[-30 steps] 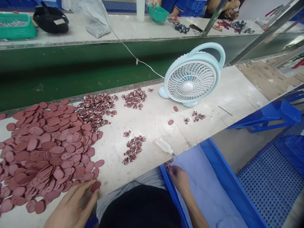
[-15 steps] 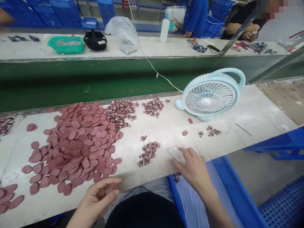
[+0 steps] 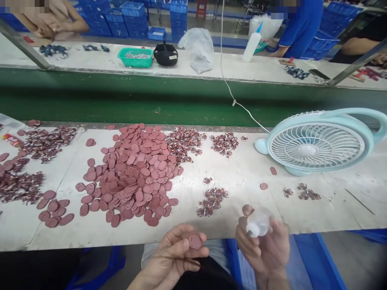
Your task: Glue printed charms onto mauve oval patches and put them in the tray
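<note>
Between the thumb and fingers of my left hand is a reddish-brown oval piece with small holes, held face up near the table's front edge. My right hand grips a small translucent squeeze bottle, its dark tip tilted down and to the left; motion blurs it a little. Beyond my left hand lies a big heap of the same oval pieces. A small cluster of brown-and-white bits sits beyond the gap between my hands. Two loose ovals, one of them a flat oval, lie further right.
A light-blue fan stands at the right, its white cord running up and back. More bits lie behind the heap. A blue crate is below the front edge. Across the green divider, other people sit along another bench.
The view has swung left. My right hand has lifted the squeeze bottle off the table and turned it tip down. The oval in my left hand now shows plainly.
</note>
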